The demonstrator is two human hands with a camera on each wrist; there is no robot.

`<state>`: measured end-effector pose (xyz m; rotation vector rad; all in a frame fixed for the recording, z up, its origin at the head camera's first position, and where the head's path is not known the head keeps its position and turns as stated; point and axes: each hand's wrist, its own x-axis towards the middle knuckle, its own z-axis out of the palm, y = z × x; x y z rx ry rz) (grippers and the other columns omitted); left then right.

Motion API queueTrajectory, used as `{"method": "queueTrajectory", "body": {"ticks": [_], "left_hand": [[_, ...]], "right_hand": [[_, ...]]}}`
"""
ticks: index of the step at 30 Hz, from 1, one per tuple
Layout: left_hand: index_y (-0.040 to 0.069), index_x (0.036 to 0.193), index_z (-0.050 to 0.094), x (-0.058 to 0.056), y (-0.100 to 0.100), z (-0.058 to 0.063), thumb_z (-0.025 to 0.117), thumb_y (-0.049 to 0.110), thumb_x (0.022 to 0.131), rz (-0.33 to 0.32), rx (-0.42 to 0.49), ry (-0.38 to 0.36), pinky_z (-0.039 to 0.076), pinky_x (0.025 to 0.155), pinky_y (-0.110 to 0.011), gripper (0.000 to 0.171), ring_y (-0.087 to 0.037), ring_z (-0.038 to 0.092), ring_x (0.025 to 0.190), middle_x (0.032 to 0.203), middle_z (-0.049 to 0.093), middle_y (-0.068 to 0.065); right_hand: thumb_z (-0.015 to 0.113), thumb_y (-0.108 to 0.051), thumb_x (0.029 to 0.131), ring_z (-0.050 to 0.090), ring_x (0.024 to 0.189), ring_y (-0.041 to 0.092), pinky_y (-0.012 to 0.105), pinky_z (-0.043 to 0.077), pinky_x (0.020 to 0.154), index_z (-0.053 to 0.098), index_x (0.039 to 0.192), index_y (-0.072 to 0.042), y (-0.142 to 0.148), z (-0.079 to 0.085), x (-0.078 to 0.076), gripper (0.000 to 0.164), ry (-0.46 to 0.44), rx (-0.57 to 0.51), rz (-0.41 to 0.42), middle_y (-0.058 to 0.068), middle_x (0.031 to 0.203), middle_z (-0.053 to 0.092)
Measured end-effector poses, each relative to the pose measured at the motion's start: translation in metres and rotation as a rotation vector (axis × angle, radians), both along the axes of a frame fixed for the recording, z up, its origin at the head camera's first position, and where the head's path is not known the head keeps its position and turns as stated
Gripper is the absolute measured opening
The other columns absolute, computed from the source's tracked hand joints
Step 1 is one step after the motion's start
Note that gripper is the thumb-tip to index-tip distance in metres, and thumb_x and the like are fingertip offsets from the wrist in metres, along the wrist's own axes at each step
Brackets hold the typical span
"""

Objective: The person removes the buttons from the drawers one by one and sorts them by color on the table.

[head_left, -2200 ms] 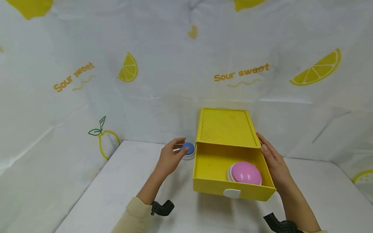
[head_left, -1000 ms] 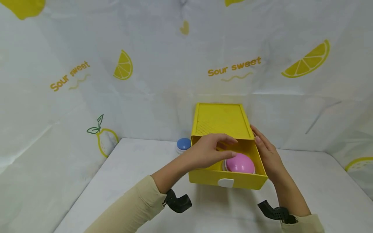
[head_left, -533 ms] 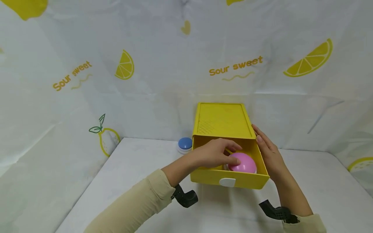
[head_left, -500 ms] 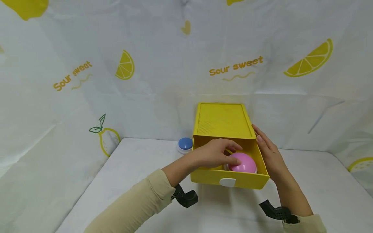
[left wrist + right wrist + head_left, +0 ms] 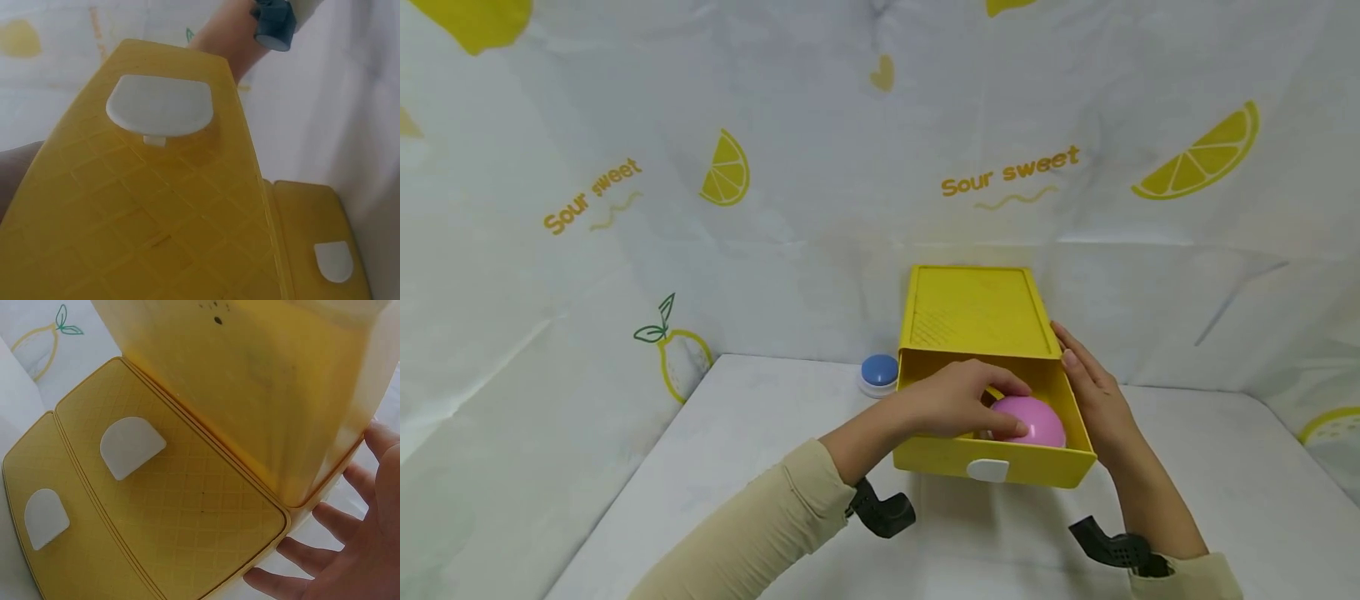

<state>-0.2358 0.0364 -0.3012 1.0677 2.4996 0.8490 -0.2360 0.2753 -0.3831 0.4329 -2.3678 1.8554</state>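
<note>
A yellow drawer cabinet (image 5: 977, 308) stands against the back sheet, its top drawer (image 5: 936, 459) pulled out. Inside that drawer, at the right, lies a pink domed push button (image 5: 1043, 421) with a white base. My left hand (image 5: 951, 400) reaches in over the drawer's left side and grips the button, thumb in front, fingers behind; the fingertips are partly hidden. In the left wrist view the drawer front with its white handle (image 5: 161, 105) hides that grip. My right hand (image 5: 1101, 404) rests with extended fingers along the cabinet's right side, seen also in the right wrist view.
A blue domed push button (image 5: 879, 370) with a white base stands on the white table (image 5: 760, 417), left of the cabinet. Closed lower drawers (image 5: 181, 506) with white handles show in the right wrist view. A white lemon-print sheet (image 5: 820, 167) rises behind.
My left hand has moved from beside the blue button into the drawer, its thumb now lower on the pink button. My right hand stays at the cabinet's side.
</note>
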Motion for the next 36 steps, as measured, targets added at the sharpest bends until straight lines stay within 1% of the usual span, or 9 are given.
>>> {"method": "queueTrajectory", "body": {"ticks": [7,11,15,19,22,27,32,34,36], "left_hand": [[0.019,0.132,0.065,-0.001,-0.001,0.0,0.077,0.035,0.089,0.0,0.065,-0.036,0.051,0.083,-0.014,0.047,-0.002,0.059,0.096,0.116,0.069,0.012],[0.016,0.133,0.065,-0.003,0.002,0.001,0.081,0.034,0.086,-0.006,0.099,-0.038,0.052,0.082,-0.013,0.054,-0.002,0.06,0.095,0.12,0.069,0.009],[0.017,0.137,0.064,-0.004,0.005,0.002,0.081,0.033,0.086,-0.026,0.087,-0.03,0.053,0.081,-0.013,0.056,-0.002,0.06,0.095,0.125,0.069,0.008],[0.02,0.136,0.064,-0.003,0.005,0.004,0.081,0.031,0.087,-0.036,0.069,-0.014,0.054,0.076,-0.014,0.053,-0.004,0.06,0.091,0.115,0.069,0.01],[0.02,0.134,0.065,-0.002,0.003,0.006,0.082,0.029,0.086,-0.041,0.082,-0.011,0.054,0.076,-0.013,0.051,-0.004,0.058,0.091,0.11,0.068,0.01],[0.019,0.133,0.064,-0.003,0.002,0.007,0.082,0.026,0.086,-0.08,0.108,-0.025,0.054,0.08,-0.012,0.051,-0.003,0.058,0.097,0.121,0.066,0.008],[0.019,0.138,0.059,-0.005,0.005,0.01,0.074,0.025,0.091,-0.169,0.058,0.046,0.052,0.082,-0.01,0.05,-0.004,0.05,0.11,0.126,0.06,0.007],[0.02,0.139,0.059,-0.006,0.008,0.012,0.07,0.026,0.091,-0.188,0.031,0.075,0.05,0.082,-0.01,0.049,-0.005,0.047,0.11,0.125,0.059,0.008],[0.021,0.138,0.059,-0.006,0.011,0.013,0.068,0.029,0.092,-0.171,0.006,0.081,0.049,0.081,-0.01,0.047,-0.004,0.049,0.109,0.123,0.06,0.01]], "right_hand": [[0.027,-0.045,0.11,0.05,0.12,-0.008,0.012,0.054,0.088,0.018,0.162,-0.038,0.0,0.0,0.0,0.053,0.004,0.02,-0.005,0.007,0.166,0.026],[0.026,-0.045,0.11,0.05,0.119,-0.008,0.012,0.054,0.087,0.017,0.161,-0.039,0.004,-0.001,0.002,0.053,0.014,0.041,-0.03,0.005,0.165,0.03],[0.027,-0.043,0.11,0.051,0.119,-0.007,0.012,0.054,0.087,0.018,0.162,-0.037,0.007,0.0,0.004,0.053,0.025,0.005,-0.011,-0.001,0.161,0.034],[0.027,-0.042,0.11,0.052,0.12,-0.007,0.013,0.055,0.087,0.018,0.162,-0.036,0.005,0.0,0.003,0.053,0.032,-0.014,0.006,-0.004,0.158,0.037],[0.027,-0.044,0.11,0.051,0.12,-0.008,0.013,0.055,0.087,0.018,0.162,-0.038,0.003,0.001,0.002,0.053,0.028,0.012,-0.01,-0.001,0.161,0.035],[0.026,-0.046,0.109,0.049,0.12,-0.009,0.013,0.055,0.087,0.016,0.161,-0.041,-0.001,0.001,0.001,0.053,0.009,0.047,-0.035,0.007,0.166,0.028],[0.025,-0.047,0.109,0.044,0.121,-0.011,0.01,0.052,0.089,0.016,0.161,-0.042,-0.002,0.001,-0.001,0.053,0.009,0.065,-0.044,0.004,0.168,0.024],[0.025,-0.046,0.11,0.042,0.121,-0.012,0.007,0.05,0.09,0.016,0.161,-0.041,-0.001,0.0,-0.001,0.052,0.012,0.064,-0.044,0.002,0.169,0.024],[0.025,-0.046,0.11,0.042,0.121,-0.012,0.007,0.049,0.09,0.016,0.161,-0.041,-0.002,-0.001,-0.001,0.052,0.009,0.064,-0.046,0.001,0.169,0.024]]}}
